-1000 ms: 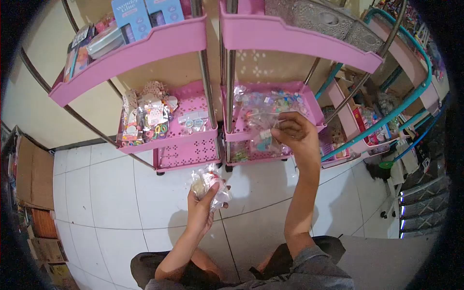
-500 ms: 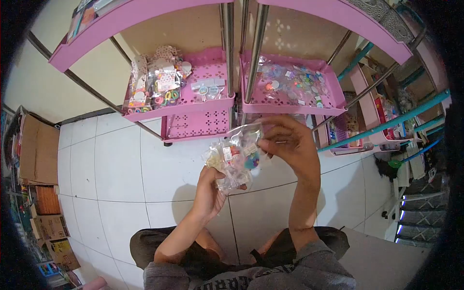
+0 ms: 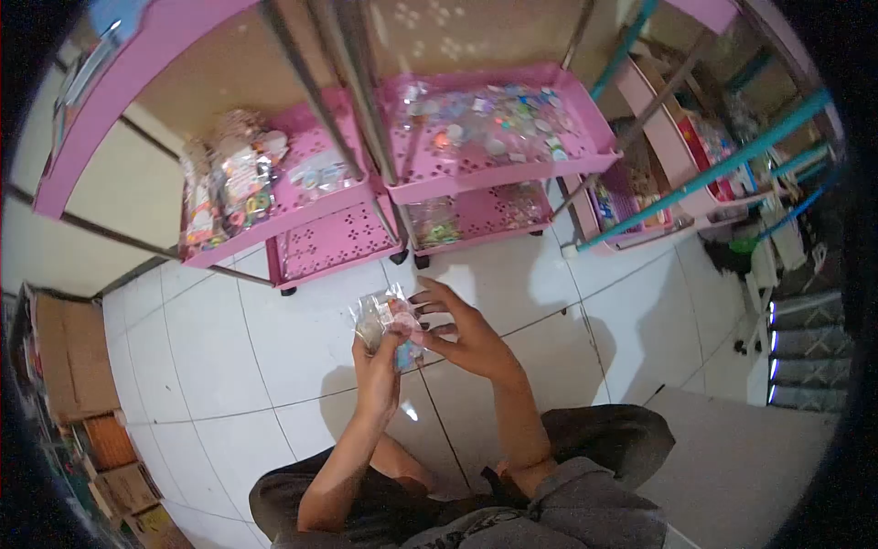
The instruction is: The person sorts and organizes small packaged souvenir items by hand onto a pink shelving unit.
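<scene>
My left hand (image 3: 376,362) is closed around several small clear plastic packets (image 3: 389,316) with colourful pieces inside, held above the white tiled floor. Fingers bent and apart, my right hand (image 3: 457,331) is at the right side of these packets, its thumb against their edge. Whether it grips one of them cannot be made out. Beyond the hands, the right pink tray (image 3: 503,174) bears many small clear packets (image 3: 494,119). On the left pink tray (image 3: 274,229) lie bags of coloured rings (image 3: 242,188) and a few flat packets (image 3: 320,172).
Lower pink trays (image 3: 338,245) on black wheels stand close to the floor (image 3: 302,366). Cardboard boxes (image 3: 78,352) line the left side. A teal pole (image 3: 713,174) crosses at the right, near more pink shelving. My folded legs are at the bottom.
The view has turned toward the right, so the shelves appear further left. My right hand has come down from the raised clear bag to the side of the packets in my left hand.
</scene>
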A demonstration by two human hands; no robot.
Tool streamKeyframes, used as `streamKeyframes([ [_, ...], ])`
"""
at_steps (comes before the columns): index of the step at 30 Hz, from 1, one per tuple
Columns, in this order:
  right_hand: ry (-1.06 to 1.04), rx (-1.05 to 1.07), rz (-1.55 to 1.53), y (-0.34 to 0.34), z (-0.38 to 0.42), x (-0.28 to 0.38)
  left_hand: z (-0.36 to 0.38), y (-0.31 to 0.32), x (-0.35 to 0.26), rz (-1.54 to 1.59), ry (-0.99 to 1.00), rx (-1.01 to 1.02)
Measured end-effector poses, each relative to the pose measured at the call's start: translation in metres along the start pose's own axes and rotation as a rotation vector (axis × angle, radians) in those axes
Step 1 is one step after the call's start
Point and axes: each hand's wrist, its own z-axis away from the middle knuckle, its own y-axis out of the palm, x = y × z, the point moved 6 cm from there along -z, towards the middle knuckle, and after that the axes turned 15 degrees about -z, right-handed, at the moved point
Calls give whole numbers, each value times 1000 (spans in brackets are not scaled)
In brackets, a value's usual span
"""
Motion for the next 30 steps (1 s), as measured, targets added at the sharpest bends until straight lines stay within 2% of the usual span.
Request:
streamKeyframes([
  [2,200,99,-213,-3,5,-24,-14,-1,26,-14,37,-15],
  [3,197,87,-222,-7,7,-30,-21,3,36,-25,32,-5],
  [5,187,48,-388,-14,9,-43,-31,12,42,-201,170,-97],
  [9,176,-19,-418,-42,16,-64,-46,34,62,-400,290,-159],
  [10,149,-19,-421,-50,18,-73,-53,35,68,-599,415,-176],
  [11,121,-17,-426,-57,20,-82,-57,38,78,-606,419,-156],
  [13,115,-59,-447,-74,27,-104,-57,49,81,-1053,515,-235],
  [17,110,-174,-582,-97,44,-144,-68,62,114,-1256,628,-53],
  [18,105,-185,-593,-102,48,-151,-74,62,124,-1143,477,82],
  [20,40,-213,-437,-115,51,-158,-84,69,136,-896,229,317],
  [21,32,-220,-442,-119,50,-155,-87,74,132,-903,233,325],
  [24,77,-240,-405,-136,43,-135,-105,92,124,-835,294,349],
  [26,-62,-180,45,-151,28,-112,-121,103,119,-776,333,343],
  [27,-64,-175,49,-162,20,-104,-127,108,113,-714,366,332],
  [29,-294,-157,455,-178,9,-74,-139,121,105,-653,385,331],
  [30,-316,-185,570,-190,8,-67,-144,124,98,-674,526,288],
])
